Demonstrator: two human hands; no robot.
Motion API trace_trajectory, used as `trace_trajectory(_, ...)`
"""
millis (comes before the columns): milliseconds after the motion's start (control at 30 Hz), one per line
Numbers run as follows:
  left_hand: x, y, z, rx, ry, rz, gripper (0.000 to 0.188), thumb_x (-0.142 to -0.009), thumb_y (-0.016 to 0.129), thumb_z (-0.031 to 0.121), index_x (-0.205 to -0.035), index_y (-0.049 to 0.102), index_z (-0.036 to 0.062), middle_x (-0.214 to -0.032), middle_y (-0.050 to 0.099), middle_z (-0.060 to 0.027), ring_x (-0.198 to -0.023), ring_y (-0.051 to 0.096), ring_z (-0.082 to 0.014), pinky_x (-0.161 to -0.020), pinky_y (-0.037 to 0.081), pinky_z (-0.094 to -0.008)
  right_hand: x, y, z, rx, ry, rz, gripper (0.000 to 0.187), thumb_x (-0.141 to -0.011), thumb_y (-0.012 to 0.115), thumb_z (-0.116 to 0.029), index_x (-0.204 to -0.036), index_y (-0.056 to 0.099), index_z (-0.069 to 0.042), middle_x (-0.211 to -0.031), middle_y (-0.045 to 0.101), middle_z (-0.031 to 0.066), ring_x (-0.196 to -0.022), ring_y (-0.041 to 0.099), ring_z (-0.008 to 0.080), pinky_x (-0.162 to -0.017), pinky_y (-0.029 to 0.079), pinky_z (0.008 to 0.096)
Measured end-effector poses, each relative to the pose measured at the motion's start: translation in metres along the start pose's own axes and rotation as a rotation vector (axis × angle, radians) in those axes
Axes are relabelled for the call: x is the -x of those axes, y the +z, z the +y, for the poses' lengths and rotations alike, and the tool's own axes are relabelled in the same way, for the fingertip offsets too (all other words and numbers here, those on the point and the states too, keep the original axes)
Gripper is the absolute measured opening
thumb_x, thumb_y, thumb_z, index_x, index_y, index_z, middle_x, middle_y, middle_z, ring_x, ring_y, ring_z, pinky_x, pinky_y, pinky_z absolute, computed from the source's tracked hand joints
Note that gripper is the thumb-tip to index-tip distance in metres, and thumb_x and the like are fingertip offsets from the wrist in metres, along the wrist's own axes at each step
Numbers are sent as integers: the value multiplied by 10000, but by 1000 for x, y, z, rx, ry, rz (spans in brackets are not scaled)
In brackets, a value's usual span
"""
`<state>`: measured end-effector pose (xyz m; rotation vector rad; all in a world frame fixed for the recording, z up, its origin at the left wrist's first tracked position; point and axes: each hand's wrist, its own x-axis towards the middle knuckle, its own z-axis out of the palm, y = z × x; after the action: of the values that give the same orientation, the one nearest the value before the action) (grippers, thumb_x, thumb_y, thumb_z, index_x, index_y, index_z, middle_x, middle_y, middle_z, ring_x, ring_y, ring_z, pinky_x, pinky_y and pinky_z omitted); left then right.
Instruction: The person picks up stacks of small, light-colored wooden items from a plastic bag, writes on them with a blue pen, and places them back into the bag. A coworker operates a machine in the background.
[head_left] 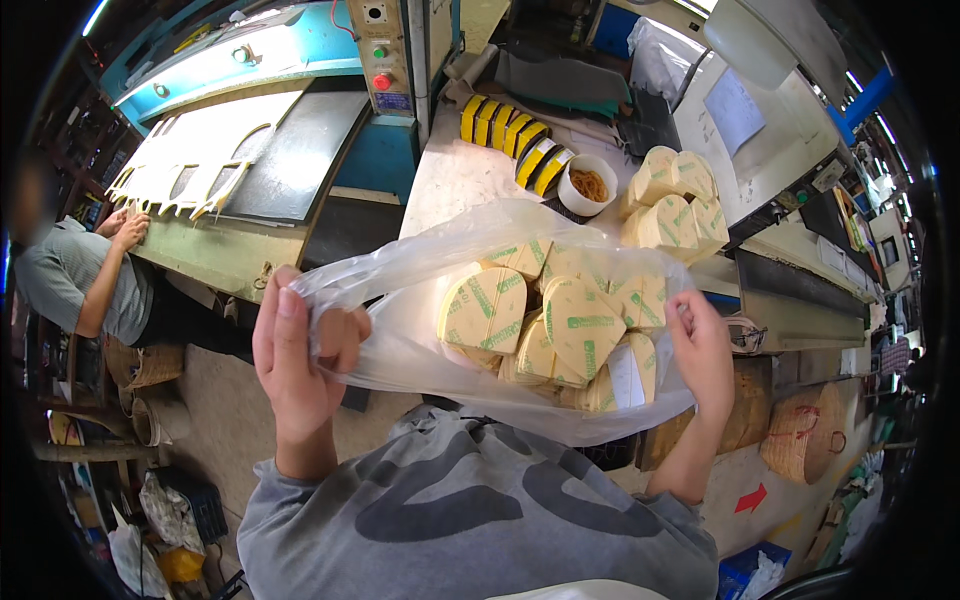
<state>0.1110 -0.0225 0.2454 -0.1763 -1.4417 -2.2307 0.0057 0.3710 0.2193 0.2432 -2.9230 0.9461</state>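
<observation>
A clear plastic bag [410, 262] is spread wide in front of my body, its mouth facing up. My left hand [300, 350] grips the bag's left edge between thumb and fingers. On the opposite side, my right hand [699, 345] pinches the right edge with curled fingers. Several stacks of cream, rounded cut pieces [583, 325] with green print lie inside, some tilted against each other. Among the stacks at the near right is a whitish slip [627, 380]. The bottom of the bag is hidden beneath the pieces.
More cream stacks [675, 215] stand on the table at the back right. Beside them are a white tub [587, 186] of brownish bands and a row of yellow-and-black packs [505, 135]. At left, a co-worker [85, 270] handles a pale sheet at a blue machine [240, 60].
</observation>
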Motion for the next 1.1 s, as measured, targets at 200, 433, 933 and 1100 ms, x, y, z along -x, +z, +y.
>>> trace_trajectory(200, -10, -12, 18, 111, 32, 205, 226, -1148, 393, 203, -951, 450, 108, -596, 221, 60, -462, 186, -71, -511, 231, -298, 58, 44, 105, 303, 231, -84, 277, -1009, 633, -260, -1144, 616, -19, -1105, 660, 242, -1004, 648, 449, -855, 519, 515)
trace_trajectory(433, -18, -48, 40, 134, 124, 437, 245, -1116, 472, 211, -882, 435, 148, -597, 202, 75, -454, 164, -61, -476, 193, -281, 71, 64, 37, 344, 229, 15, 444, -862, 774, -150, -1211, 528, -29, -1198, 660, 264, -1060, 648, 476, -903, 524, 508)
trace_trajectory(933, -4, -1, -39, -323, -7, -755, 582, -1013, 688, 237, -1463, 383, 28, -1183, 608, -115, -898, 644, -175, -776, 535, -321, 49, 19, -28, -952, -41, -70, 280, -924, 487, 96, -1146, 457, -71, -785, 452, -7, -629, 459, 56, -535, 375, 238)
trace_trajectory(1100, 33, 87, -102, -250, -263, -729, 815, -960, 737, 216, -1605, 253, 97, -1078, 623, -146, -719, 603, -192, -668, 501, -331, 29, 51, -78, -712, -149, -217, 226, -1029, 513, -5, -1247, 467, -46, -925, 488, -3, -702, 454, 40, -601, 370, 200)
